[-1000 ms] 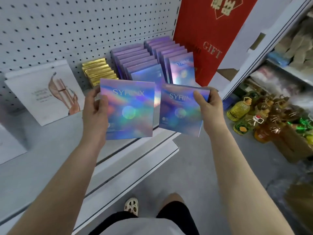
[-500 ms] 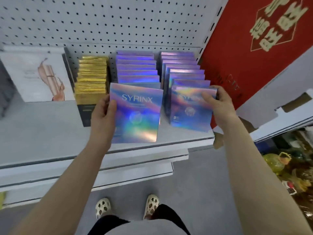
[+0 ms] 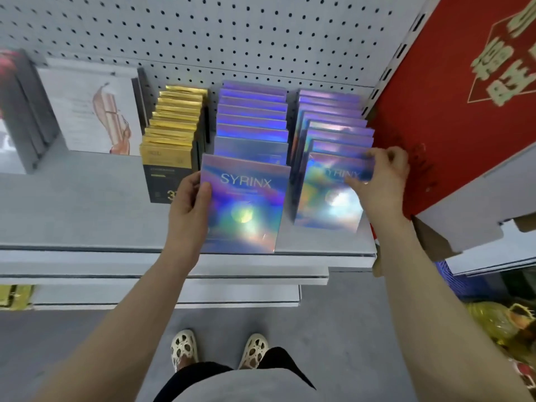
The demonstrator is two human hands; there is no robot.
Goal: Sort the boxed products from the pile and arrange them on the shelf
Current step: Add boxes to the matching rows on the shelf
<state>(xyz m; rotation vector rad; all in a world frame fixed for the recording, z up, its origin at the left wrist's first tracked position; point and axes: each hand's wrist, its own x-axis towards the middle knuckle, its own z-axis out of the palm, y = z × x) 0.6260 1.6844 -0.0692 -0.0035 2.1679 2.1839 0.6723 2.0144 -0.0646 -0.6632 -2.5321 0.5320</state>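
Two rows of holographic purple SYRINX boxes stand on the grey shelf (image 3: 87,216). My left hand (image 3: 188,210) grips the left edge of a holographic box (image 3: 246,204) standing at the front of the left row (image 3: 252,117). My right hand (image 3: 380,181) holds the top right corner of another holographic box (image 3: 324,198) at the front of the right row (image 3: 333,117). Both boxes rest with their lower edge on the shelf and lean back against the row behind.
A row of gold and black boxes (image 3: 174,134) stands left of the purple rows, and white boxes with a picture (image 3: 95,108) stand further left. A red gift carton (image 3: 452,111) presses against the shelf's right end. Oil bottles (image 3: 493,320) sit on the floor at lower right.
Both hands carried their boxes from in front of the shelf onto it, setting them at the front of the two purple rows. The view tilted downward.
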